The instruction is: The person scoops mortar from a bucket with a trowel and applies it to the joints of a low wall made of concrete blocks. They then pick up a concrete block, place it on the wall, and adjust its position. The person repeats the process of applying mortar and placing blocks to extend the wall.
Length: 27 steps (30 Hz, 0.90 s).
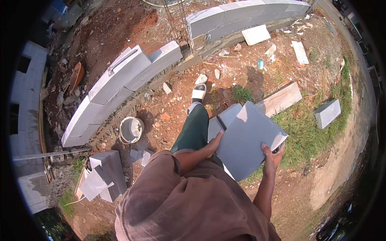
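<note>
Your right hand (274, 156): fingers clamped on the grey block (249, 138) at its right end | Your left hand (212, 147): at its left edge, fingers partly hidden, grip unclear | Block: right of your green trouser leg (193, 128)

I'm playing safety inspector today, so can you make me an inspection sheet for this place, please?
Surface: reddish-brown dirt strewn with stones, with a patch of grass on the right.
Job's things: a large grey block, held up; a low block wall ahead; more grey blocks at lower left.
Clutter: a bucket on the dirt and a loose pale slab near the wall.
Hands: left hand and right hand grip opposite sides of the large block.
Cables: no electric one made out; a thin pale hose or cord curves at the top edge.
Surroundings: a pale building, far left.
</note>
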Motion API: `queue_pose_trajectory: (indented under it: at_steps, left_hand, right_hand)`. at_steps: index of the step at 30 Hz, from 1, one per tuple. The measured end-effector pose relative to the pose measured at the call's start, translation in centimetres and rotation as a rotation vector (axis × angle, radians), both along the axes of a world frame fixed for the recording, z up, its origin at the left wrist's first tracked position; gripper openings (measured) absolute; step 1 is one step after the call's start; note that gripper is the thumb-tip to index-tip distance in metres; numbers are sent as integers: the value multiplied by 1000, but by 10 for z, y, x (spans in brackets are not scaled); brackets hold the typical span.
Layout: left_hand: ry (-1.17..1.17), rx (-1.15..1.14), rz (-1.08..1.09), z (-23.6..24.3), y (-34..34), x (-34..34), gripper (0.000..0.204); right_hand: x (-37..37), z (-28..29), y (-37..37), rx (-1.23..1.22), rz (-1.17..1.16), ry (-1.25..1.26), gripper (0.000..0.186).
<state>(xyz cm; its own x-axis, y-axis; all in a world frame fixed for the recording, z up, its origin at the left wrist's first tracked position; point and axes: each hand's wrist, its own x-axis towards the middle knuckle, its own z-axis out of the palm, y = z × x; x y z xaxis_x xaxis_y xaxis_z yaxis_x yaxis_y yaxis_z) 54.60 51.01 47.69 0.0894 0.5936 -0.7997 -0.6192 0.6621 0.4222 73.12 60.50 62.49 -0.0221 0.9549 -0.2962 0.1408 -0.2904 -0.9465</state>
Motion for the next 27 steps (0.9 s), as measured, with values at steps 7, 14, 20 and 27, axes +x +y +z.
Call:
queue_pose_trajectory:
  at_steps: [7, 14, 20, 27]
  left_hand:
    - [182, -59, 18, -30, -84, -90, 80]
    - [281, -123, -188, -10, -76, -282, 77]
    - [317, -131, 311, -17, -96, -427, 76]
    - [969, -503, -16, -53, -346, -487, 55]
  right_hand:
    - [-91, -18, -33, -118, 359, -155, 108]
    - [-244, -94, -17, -268, 374, -25, 95]
    - [-430, -149, 22, -277, 151, -242, 91]
    - [-605, -184, 102, -272, 18, -458, 127]
